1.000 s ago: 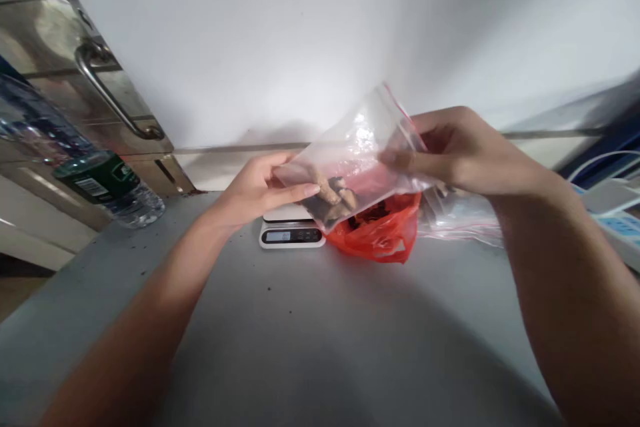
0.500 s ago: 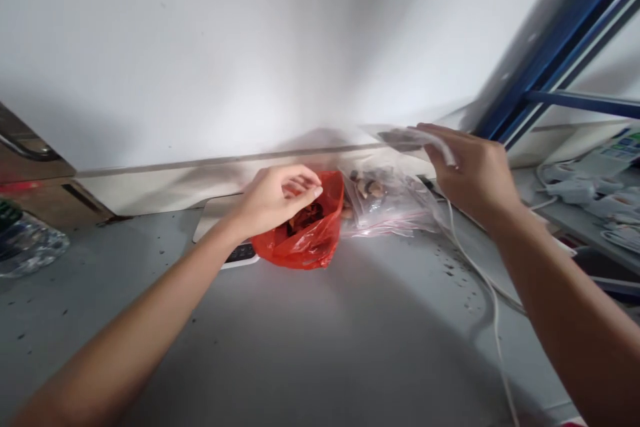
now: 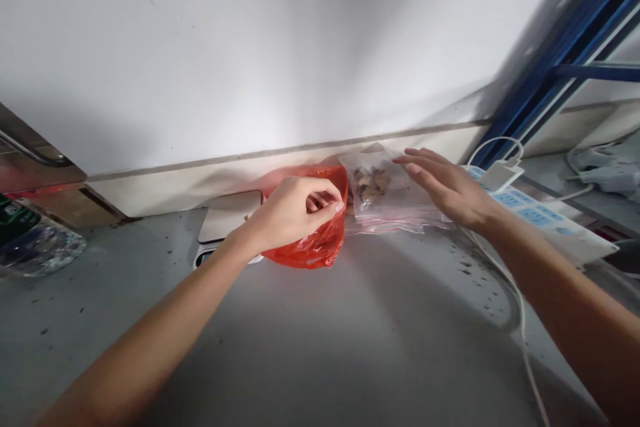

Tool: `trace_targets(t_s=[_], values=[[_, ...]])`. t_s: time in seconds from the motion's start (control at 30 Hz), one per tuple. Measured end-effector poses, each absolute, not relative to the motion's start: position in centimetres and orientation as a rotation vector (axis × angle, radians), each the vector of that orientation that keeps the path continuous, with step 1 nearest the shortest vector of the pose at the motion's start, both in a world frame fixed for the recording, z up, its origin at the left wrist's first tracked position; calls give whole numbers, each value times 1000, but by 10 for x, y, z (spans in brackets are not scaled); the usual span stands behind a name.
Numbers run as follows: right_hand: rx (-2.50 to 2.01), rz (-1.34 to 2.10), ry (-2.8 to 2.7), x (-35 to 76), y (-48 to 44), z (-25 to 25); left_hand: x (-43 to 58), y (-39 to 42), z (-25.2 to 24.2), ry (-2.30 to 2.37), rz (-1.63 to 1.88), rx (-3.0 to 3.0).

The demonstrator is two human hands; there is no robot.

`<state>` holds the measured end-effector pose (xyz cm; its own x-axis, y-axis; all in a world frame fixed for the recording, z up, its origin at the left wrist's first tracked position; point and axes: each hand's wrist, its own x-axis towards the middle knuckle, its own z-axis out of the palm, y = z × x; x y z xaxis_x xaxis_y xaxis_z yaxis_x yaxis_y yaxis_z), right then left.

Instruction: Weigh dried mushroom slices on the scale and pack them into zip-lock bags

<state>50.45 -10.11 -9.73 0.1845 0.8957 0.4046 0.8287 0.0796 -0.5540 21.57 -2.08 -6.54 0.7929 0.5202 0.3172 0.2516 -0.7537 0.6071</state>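
My left hand [image 3: 295, 210] hovers over the mouth of a red plastic bag [image 3: 320, 247], its fingers curled in a loose pinch; whether they hold anything is hidden. The red bag stands on the grey table beside a white digital scale [image 3: 227, 217]. My right hand [image 3: 447, 183] lies flat with fingers stretched out on a stack of clear zip bags [image 3: 383, 190] against the wall. The top zip bag contains small brown pieces.
A plastic water bottle [image 3: 35, 243] lies at the far left. A white power strip [image 3: 540, 217] with a charger and a white cable [image 3: 515, 307] runs along the right. A blue metal frame [image 3: 560, 47] rises at the back right. Dark crumbs dot the grey table [image 3: 320, 340].
My right hand has carried the filled zip bag to the right and laid it on the stack, then opened flat. My left hand has moved to the red bag. The view has swung right.
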Motion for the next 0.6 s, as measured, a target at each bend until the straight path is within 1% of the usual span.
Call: trace_targets(t_s=[0.13, 0.23, 0.33, 0.47, 0.6], values=[[-1532, -10, -1821, 459, -91, -79, 196, -26, -70, 635, 764, 2462], [-1399, 15, -1935, 422, -83, -70, 171, -24, -76, 753, 901, 2525], [-1334, 26, -1954, 392, -72, -74, 140, -20, -83, 859, 980, 2569], [-1382, -93, -1829, 366, -57, -91, 100, -19, -94, 993, 1046, 2554], [-1392, -60, -1940, 353, -49, -91, 71, -25, -105, 1119, 1047, 2465]])
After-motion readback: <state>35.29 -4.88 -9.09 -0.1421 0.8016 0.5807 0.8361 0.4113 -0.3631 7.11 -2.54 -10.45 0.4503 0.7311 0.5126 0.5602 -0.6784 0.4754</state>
